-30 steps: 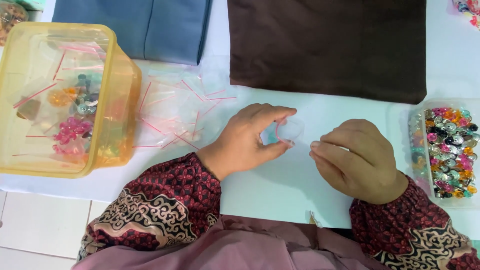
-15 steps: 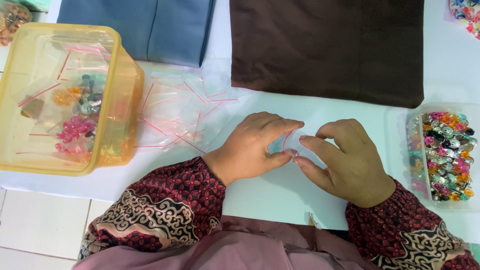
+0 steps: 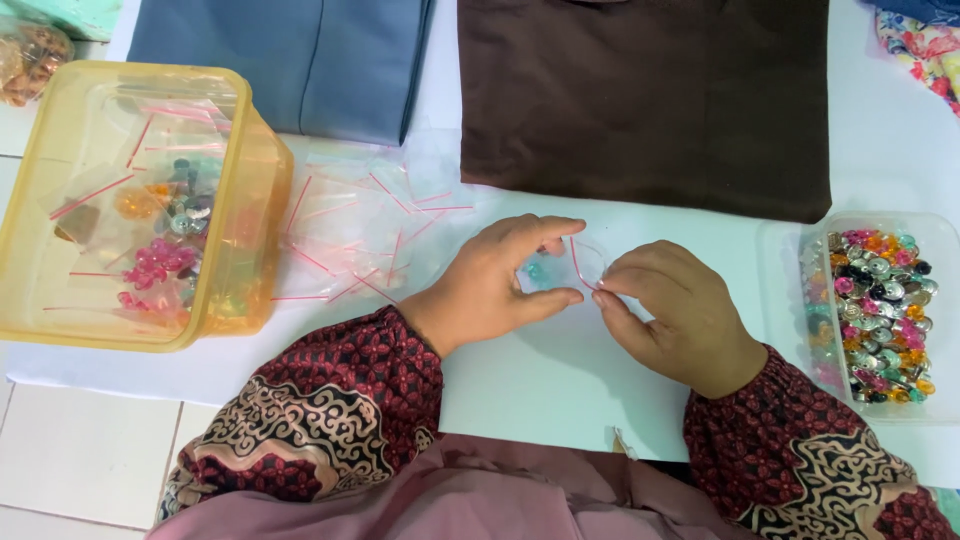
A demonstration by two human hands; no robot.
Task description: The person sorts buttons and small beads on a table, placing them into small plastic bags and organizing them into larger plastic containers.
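My left hand (image 3: 495, 283) and my right hand (image 3: 672, 311) meet over the white table, both pinching a small clear zip bag (image 3: 570, 265) with a red seal strip. A few teal beads show inside the bag between my left thumb and fingers. My right fingertips press on the bag's red strip at its right end. To the left of my left hand lies a loose pile of empty clear zip bags (image 3: 360, 235) with red strips.
A yellow plastic tub (image 3: 240, 290) at the left holds filled bags of coloured beads. A clear tray (image 3: 790, 250) at the right is full of mixed coloured beads. Folded brown cloth (image 3: 645, 100) and blue-grey cloth (image 3: 285, 60) lie at the back.
My right hand has moved left from the table to meet my left hand and now pinches the small bag's red strip. My left hand has kept holding the bag.
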